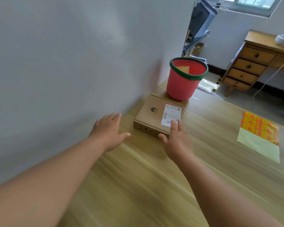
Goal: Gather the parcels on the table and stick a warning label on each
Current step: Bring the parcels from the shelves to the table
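I see a flat brown cardboard parcel point(152, 118) lying closed on the wooden desk point(154, 177), close against the wall. Its top face carries a black logo and a white shipping label point(171, 115). Well apart to its right lies a sheet of orange-and-yellow warning labels point(261, 128), its pale backing partly bare.

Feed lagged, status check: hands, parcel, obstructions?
Both hands open: left hand beside the parcel, right hand at its near corner. Label sheet untouched, far right. Red bucket close behind parcel.
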A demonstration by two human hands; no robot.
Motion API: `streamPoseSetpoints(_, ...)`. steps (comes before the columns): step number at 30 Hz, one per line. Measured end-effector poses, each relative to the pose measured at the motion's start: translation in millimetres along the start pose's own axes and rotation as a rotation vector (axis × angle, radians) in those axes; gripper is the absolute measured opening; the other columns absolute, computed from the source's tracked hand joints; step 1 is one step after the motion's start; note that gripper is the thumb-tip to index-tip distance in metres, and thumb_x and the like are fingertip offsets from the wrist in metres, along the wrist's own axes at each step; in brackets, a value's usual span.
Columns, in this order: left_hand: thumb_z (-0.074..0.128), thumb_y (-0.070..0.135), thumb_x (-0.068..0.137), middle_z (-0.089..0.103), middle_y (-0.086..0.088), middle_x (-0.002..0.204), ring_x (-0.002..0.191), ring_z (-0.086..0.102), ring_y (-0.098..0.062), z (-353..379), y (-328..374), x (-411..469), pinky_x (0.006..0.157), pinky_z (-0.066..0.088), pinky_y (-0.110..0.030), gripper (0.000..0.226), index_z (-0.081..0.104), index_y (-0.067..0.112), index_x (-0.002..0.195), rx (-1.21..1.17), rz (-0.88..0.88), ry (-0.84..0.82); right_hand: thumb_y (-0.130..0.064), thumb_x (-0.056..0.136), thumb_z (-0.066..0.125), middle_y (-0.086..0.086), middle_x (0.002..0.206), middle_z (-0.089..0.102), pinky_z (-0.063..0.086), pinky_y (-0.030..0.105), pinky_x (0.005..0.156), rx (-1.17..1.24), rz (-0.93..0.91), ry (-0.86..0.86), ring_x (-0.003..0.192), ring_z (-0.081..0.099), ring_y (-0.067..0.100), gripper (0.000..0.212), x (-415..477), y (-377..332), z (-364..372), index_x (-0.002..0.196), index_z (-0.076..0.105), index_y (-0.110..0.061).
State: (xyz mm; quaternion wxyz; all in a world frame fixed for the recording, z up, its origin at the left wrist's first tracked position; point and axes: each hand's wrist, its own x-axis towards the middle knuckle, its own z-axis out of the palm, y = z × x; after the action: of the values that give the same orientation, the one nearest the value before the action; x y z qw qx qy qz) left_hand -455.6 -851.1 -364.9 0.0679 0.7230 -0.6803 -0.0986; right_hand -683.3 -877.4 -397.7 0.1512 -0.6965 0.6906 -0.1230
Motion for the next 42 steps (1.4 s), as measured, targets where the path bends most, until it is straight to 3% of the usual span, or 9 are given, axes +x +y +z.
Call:
streamPoseSetpoints(4,0.046,0.061,0.085,0.028,-0.003,0.15,0.139,0.023,-0.022,-41.5,-20.6,-57.1,0.111,0.022,-0.04,0.08,0.018,0.017,0.146,0.101,0.015,0.065,-0.045,0.095,0.046,0.009,0.16,0.002,0.008,0.042,0.117,-0.069,-0.176,-0.011,0.146,0.002,0.026,0.066,-43.8,-49.9,-17.9,0.149,0.018,-0.019)
streamPoseSetpoints(13,0.047,0.061,0.086,0.016,-0.004,0.157,0.144,0.013,-0.021,-143.1,-78.7,-248.5,0.115,0.013,-0.038,0.085,0.011,0.017,0.149,0.161,-0.096,0.193,-0.049,0.093,0.047,0.004,0.16,0.002,0.002,0.042,0.116,-0.061,-0.487,0.026,0.146,-0.003,0.024,0.07,-178.6,-162.3,-66.0,0.15,0.016,-0.023)
streamPoseSetpoints(24,0.042,0.063,0.087,0.013,-0.005,0.158,0.144,0.012,-0.022,-243.1,-145.0,-565.2,0.116,0.011,-0.04,0.084,0.01,0.018,0.15,0.325,-0.316,0.398,-0.054,0.093,0.044,0.004,0.16,0.007,0.011,0.044,0.115,-0.085,-0.846,0.079,0.146,0.005,0.027,0.069,-433.2,-291.7,-123.0,0.149,0.019,-0.022)
streamPoseSetpoints(29,0.047,0.063,0.084,0.03,-0.002,0.151,0.137,0.026,-0.021,-281.1,-166.2,-695.8,0.114,0.019,-0.043,0.079,0.022,0.022,0.147,0.367,-0.432,0.506,-0.055,0.093,0.041,0.004,0.159,0.014,0.016,0.044,0.114,-0.034,-1.044,0.107,0.145,0.013,0.026,0.067,-541.7,-347.7,-136.4,0.148,0.023,-0.022)
streamPoseSetpoints(31,0.05,0.062,0.084,0.027,-0.003,0.153,0.14,0.023,-0.021,-294.1,-174.5,-740.2,0.115,0.017,-0.045,0.08,0.021,0.022,0.147,0.369,-0.488,0.544,-0.055,0.093,0.042,0.004,0.158,0.018,0.019,0.045,0.114,-0.006,-1.12,0.112,0.144,0.016,0.026,0.066,-578.9,-371.5,-141.2,0.148,0.024,-0.022)
streamPoseSetpoints(34,0.049,0.062,0.084,0.027,-0.003,0.153,0.14,0.022,-0.021,-309.4,-188.9,-793.7,0.114,0.017,-0.042,0.082,0.02,0.019,0.148,0.402,-0.576,0.583,-0.054,0.094,0.043,0.004,0.157,0.021,0.022,0.044,0.113,0.035,-1.218,0.101,0.143,0.02,0.026,0.065,-625.0,-404.6,-146.1,0.147,0.026,-0.021)
streamPoseSetpoints(38,0.051,0.063,0.082,0.044,-0.001,0.14,0.129,0.039,-0.021,-327.0,-206.9,-837.0,0.106,0.03,-0.041,0.078,0.031,0.018,0.142,0.418,-0.648,0.67,-0.051,0.093,0.047,0.002,0.152,0.031,0.025,0.041,0.112,0.11,-1.315,0.091,0.139,0.026,0.023,0.063,-662.2,-444.2,-148.4,0.146,0.03,-0.02)
streamPoseSetpoints(42,0.052,0.062,0.082,0.038,-0.001,0.147,0.134,0.035,-0.022,-333.6,-232.3,-852.4,0.108,0.027,-0.041,0.081,0.025,0.018,0.145,0.381,-0.732,0.702,-0.05,0.093,0.049,0.002,0.154,0.029,0.024,0.04,0.113,0.165,-1.36,0.047,0.14,0.025,0.022,0.066,-675.7,-484.3,-140.6,0.147,0.028,-0.019)
